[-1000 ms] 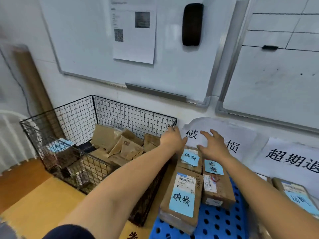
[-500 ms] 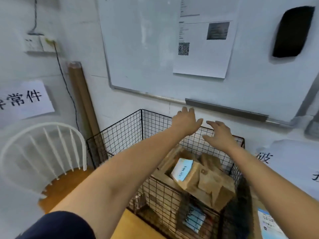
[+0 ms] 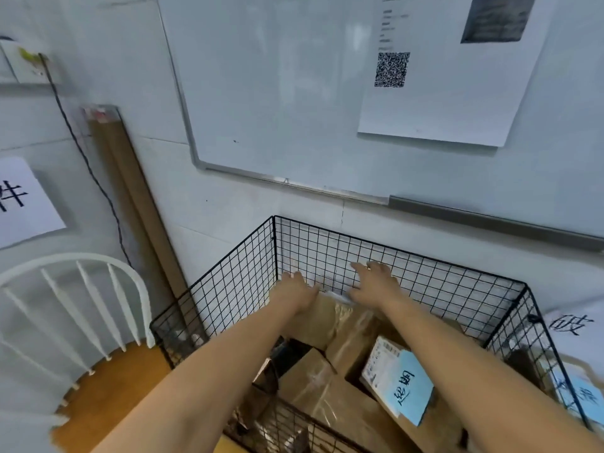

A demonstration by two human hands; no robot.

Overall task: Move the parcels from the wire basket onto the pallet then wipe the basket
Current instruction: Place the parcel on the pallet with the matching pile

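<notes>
The black wire basket (image 3: 408, 248) stands against the wall and holds several brown parcels. Both my arms reach into it toward its far side. My left hand (image 3: 295, 291) lies on the left top edge of a tall brown parcel (image 3: 322, 322) at the back, its fingers curled down out of sight. My right hand (image 3: 376, 282) rests with spread fingers on the same parcel's clear-wrapped top right edge. Nearer to me lie a parcel with a blue note (image 3: 400, 379) and a taped brown parcel (image 3: 322, 393). The pallet is out of view.
A white chair (image 3: 76, 268) with a wooden seat stands left of the basket. A long cardboard tube (image 3: 137, 197) leans on the wall behind it. A whiteboard (image 3: 277, 93) hangs above. Another blue-labelled parcel (image 3: 577, 395) shows beyond the basket's right wall.
My view swung left from the pallet's parcels to the basket. Both hands moved from the pallet, over the rim, down onto the tall parcel at the back.
</notes>
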